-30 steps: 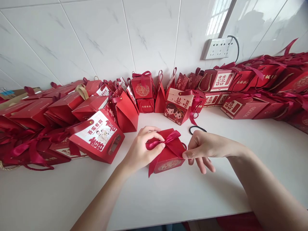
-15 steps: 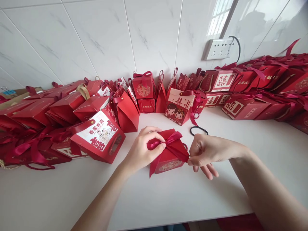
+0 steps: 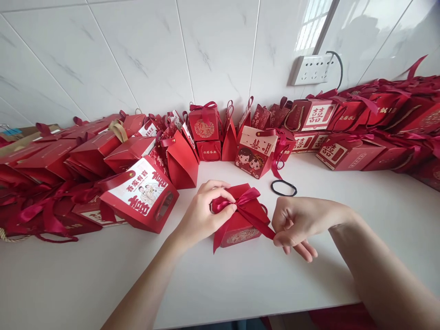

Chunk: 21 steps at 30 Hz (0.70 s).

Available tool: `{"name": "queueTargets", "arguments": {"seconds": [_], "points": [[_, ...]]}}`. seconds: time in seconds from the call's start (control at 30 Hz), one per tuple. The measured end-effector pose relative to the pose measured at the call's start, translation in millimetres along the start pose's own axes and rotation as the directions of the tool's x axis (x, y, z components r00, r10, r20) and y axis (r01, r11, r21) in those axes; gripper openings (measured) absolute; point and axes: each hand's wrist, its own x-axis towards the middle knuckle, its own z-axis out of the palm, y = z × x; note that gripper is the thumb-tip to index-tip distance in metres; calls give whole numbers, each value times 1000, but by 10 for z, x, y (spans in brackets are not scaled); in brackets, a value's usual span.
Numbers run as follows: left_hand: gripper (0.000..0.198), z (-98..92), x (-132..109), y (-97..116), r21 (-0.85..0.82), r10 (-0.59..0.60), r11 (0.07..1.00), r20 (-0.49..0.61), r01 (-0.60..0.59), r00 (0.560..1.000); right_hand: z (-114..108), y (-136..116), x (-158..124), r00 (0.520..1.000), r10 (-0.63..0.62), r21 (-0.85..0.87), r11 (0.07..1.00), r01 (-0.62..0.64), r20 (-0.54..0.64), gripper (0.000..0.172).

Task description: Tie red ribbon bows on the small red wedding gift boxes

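My red box (image 3: pixel 240 236) sits on the white table (image 3: pixel 220 286), right in front of me, between my two hands. Its top is closed, so whatever may be inside is hidden. A shiny bow (image 3: pixel 249 196) lies across the top, and my left hand (image 3: pixel 204 211) holds the middle of it, thumb and finger pinched close together. My right hand (image 3: pixel 297 224) is off to the side, thumb against a bent finger, with the end of one ribbon tail (image 3: pixel 257 223) between them; I think it is squeezed tight, but my own knuckles cover the tip. My left hand also covers a corner of the box. A bigger box (image 3: pixel 146 195) with a couple drawn on it leans to the left, and the little window in its side is too dark to see into. A box with two cartoon faces (image 3: pixel 254 153) stands behind mine, near a black loop (image 3: pixel 283 195). Heaps of red boxes fill both sides, one over another, and the picture's edges cut off the last ones.
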Motion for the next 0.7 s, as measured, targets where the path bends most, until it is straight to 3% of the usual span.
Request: {"name": "queueTargets", "arguments": {"seconds": [0.13,0.27,0.43,0.53,0.6,0.7], "points": [[5,5,-5,-6,-5,11,1000,-9,-11,1000,-45,45,-7,999,-21,73,997,17,48,24],[6,10,-2,-14,-14,0,1000,6,0,1000,-66,82,-57,976,-118,131,987,95,181,43],[5,12,-8,-21,-11,20,1000,-9,-20,1000,51,-9,-50,862,-216,-6,969,246,459,77],[4,15,-14,-21,-14,32,999,-10,-32,999,194,-83,33,795,-270,85,960,268,542,95],[4,18,-13,-16,-12,33,999,-11,-33,999,282,-106,104,804,-287,133,958,255,520,104],[4,25,-3,-9,1,33,999,-20,-33,999,354,-103,201,862,-312,84,949,305,399,101]]}}
